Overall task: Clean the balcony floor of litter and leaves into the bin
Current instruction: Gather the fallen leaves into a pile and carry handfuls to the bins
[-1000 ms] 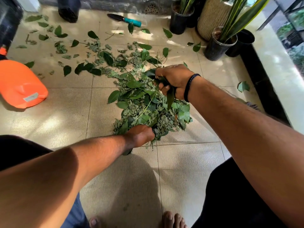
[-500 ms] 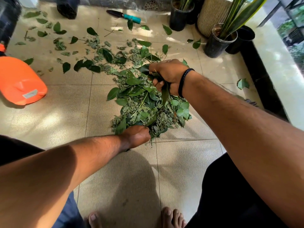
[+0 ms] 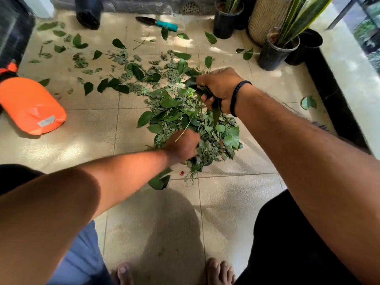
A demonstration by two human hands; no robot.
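Observation:
A heap of green leaves [image 3: 181,118] lies on the beige tiled floor [image 3: 156,219] in front of me. My right hand [image 3: 218,89], with a black band at the wrist, grips a bunch of leaves at the heap's far side. My left hand [image 3: 182,148] is blurred and digs into the near side of the heap, its fingers hidden among the leaves. More loose leaves [image 3: 115,64] are scattered toward the back left. An orange bin [image 3: 30,105] lies on its side at the left.
A teal-handled trowel [image 3: 158,22] lies near the back wall. Black plant pots [image 3: 275,48] and a woven planter [image 3: 267,15] stand at the back right beside a dark ledge [image 3: 333,95]. A black bag [image 3: 89,11] sits at the back. My bare feet [image 3: 220,271] are below.
My left hand has pushed forward and up into the heap, lifting its near edge and leaving a couple of leaves behind on the floor. My right hand keeps its grip on the far leaves.

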